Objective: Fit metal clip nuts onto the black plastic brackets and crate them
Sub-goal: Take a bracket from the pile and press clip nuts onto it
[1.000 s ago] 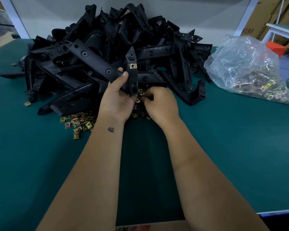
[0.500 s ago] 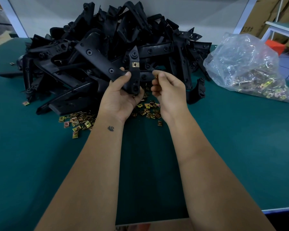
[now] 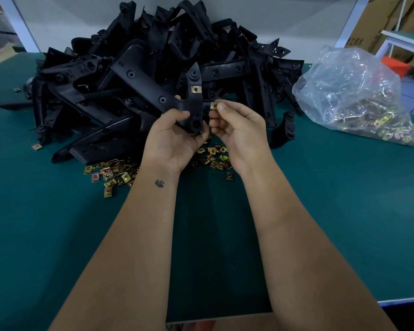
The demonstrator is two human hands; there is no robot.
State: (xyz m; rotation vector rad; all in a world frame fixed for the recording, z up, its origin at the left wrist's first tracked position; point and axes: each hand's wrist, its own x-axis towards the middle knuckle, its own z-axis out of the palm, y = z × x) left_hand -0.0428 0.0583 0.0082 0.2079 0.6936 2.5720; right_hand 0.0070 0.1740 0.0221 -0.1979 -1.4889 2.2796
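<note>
Left hand [image 3: 175,137] grips a black bracket [image 3: 193,101] by its lower end, fingers curled round it, long arm of the part running up and to the left. One clip nut already seated [image 3: 195,89] on the upper lug. Right hand [image 3: 239,130] pinches a second clip nut [image 3: 213,106] between thumb and forefinger, held just beside the bracket's right edge, not yet touching it as far as I can tell. Loose clip nuts [image 3: 215,158] lie scattered on the green bench [image 3: 344,199] under and to the left of the hands; a large pile of brackets [image 3: 167,51] sits behind; a clear bag of clip nuts [image 3: 359,99] lies to the right. No crate in view. Handling judgement: bracket looks rigid moulded plastic, light, irregular, best held near the thick lower boss so the lug edge stays free. Nut is small, thin sprung metal, likely slippery with sharp edges; hold by its flat faces with the open mouth toward the lug edge and push on squarely. A skewed start would probably jam or flick the nut away.
</note>
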